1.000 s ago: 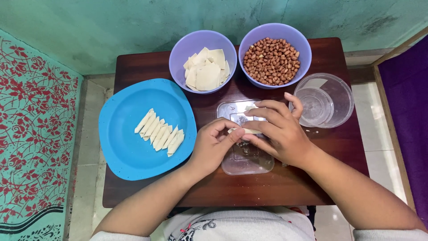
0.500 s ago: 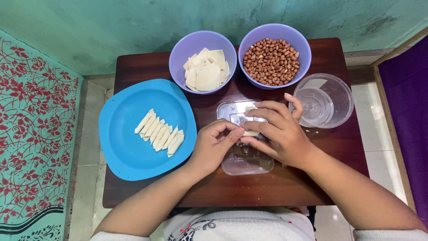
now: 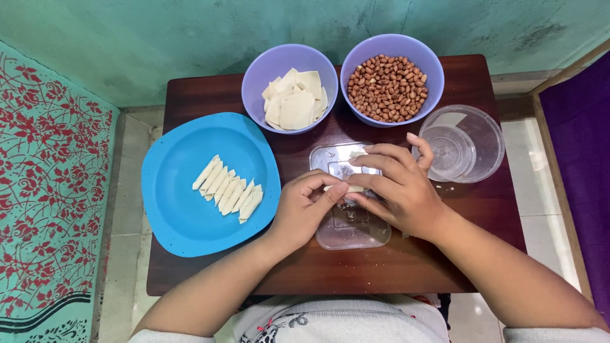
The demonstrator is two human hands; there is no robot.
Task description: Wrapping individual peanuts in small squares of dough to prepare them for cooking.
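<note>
My left hand [image 3: 304, 209] and my right hand [image 3: 395, 188] meet over a clear plastic lid [image 3: 349, 228] lying flat on the dark wooden table [image 3: 203, 95]. Between their fingertips they pinch a small pale dough roll [image 3: 351, 188], mostly hidden by the fingers. To the left, a blue plate [image 3: 184, 209] carries a row of several finished dough rolls [image 3: 229, 189]. At the back stand a purple bowl of square dough wrappers [image 3: 294, 101] and a purple bowl of peanuts [image 3: 389, 87].
A clear plastic bowl [image 3: 467, 141] with a smaller clear cup inside sits at the right of the table, beside my right hand. The small table stands against a green wall; a red-patterned cloth hangs left, tiled floor lies on both sides.
Both hands stay in place over the lid. The fingers shift slightly around the dough roll; nothing else has moved.
</note>
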